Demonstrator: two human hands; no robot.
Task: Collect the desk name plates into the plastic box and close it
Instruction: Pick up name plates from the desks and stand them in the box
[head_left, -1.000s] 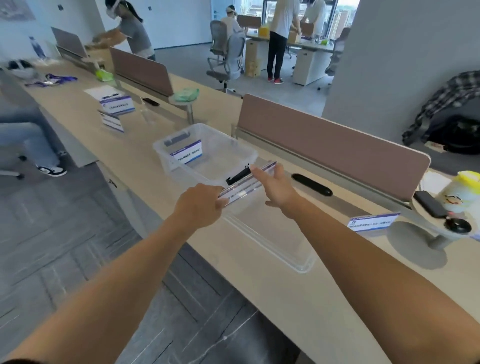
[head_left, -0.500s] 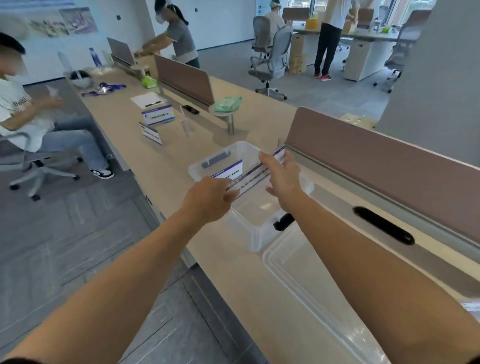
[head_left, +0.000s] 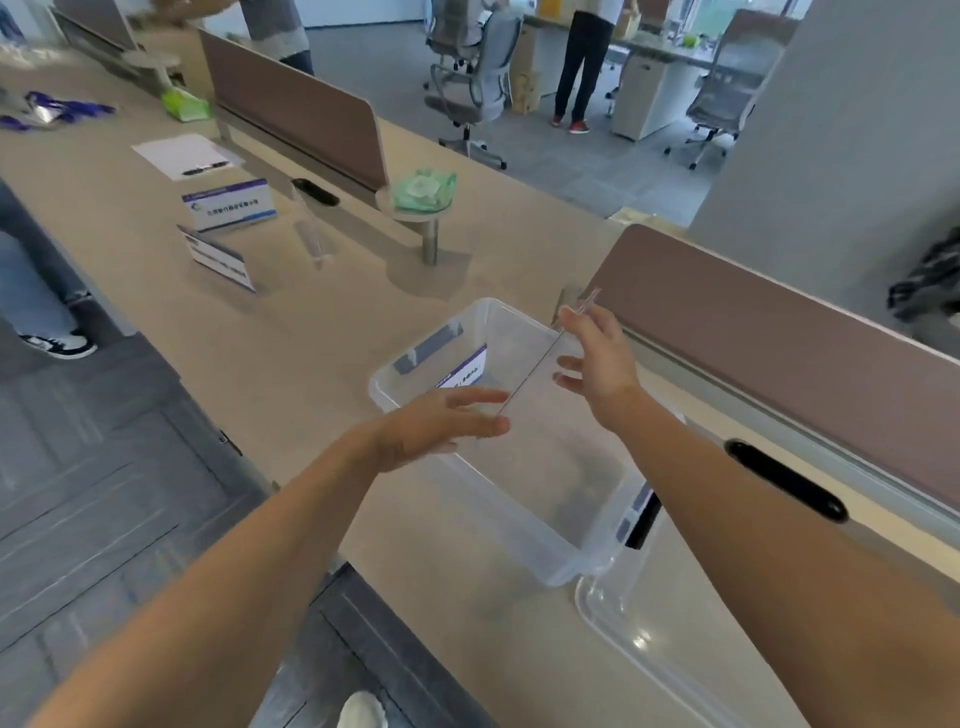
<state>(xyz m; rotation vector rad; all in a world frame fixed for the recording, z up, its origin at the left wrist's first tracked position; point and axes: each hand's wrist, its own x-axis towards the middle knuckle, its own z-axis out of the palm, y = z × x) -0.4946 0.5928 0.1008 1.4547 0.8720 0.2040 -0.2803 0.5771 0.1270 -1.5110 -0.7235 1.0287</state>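
A clear plastic box (head_left: 524, 540) stands open on the beige desk, with one purple-and-white name plate (head_left: 464, 370) leaning inside its far end. Over the box I hold a thin clear name plate (head_left: 535, 371), seen edge-on and tilted. My left hand (head_left: 441, 426) pinches its near end with the other fingers spread. My right hand (head_left: 597, 358) holds its far end. The box's clear lid (head_left: 654, 654) lies on the desk at lower right. Further left on the desk stand two printed name plates (head_left: 228, 205) (head_left: 221, 260) and a clear one (head_left: 311, 239).
Brown divider panels (head_left: 779, 353) run along the desk's far side, with a black cable slot (head_left: 784, 480). A round pedestal holds a green packet (head_left: 422, 189). A paper sheet with a pen (head_left: 187, 156) lies far left. People and office chairs are beyond.
My hands carried the clear name plate from beside the box to above its opening and turned it edge-on. My left fingers spread. The view swung closer over the box.
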